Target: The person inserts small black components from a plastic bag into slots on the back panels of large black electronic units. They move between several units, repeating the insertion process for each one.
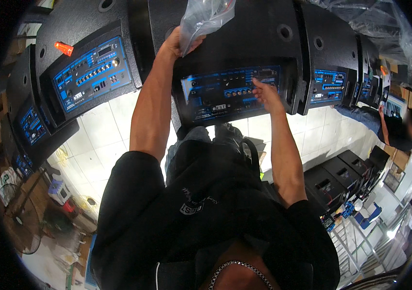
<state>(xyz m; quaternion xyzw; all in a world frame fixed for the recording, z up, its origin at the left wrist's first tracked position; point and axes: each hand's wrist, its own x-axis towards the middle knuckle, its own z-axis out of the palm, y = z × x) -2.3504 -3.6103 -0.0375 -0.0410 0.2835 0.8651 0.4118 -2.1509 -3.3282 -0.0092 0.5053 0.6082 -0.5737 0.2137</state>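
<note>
Directly ahead is a black speaker cabinet (254, 34) with a blue-and-black control panel (215, 104) on its lower part. My left hand (181, 44) is closed around a clear plastic bag (206, 21), held up against the cabinet above the panel. What the bag contains cannot be made out. At the panel's right side, my right hand (268, 95) has its thumb and fingers drawn together beside a row of small knobs (237, 92). Whatever those fingertips pinch, if anything, is too small to see.
Another speaker cabinet (85, 24) stands on the left, an orange object (64, 48) on it. More cabinets line the right, where a person (404, 125) works. Black speakers (331, 183) stand lower right. A fan (21, 220) is at lower left, above white floor tiles (95, 157).
</note>
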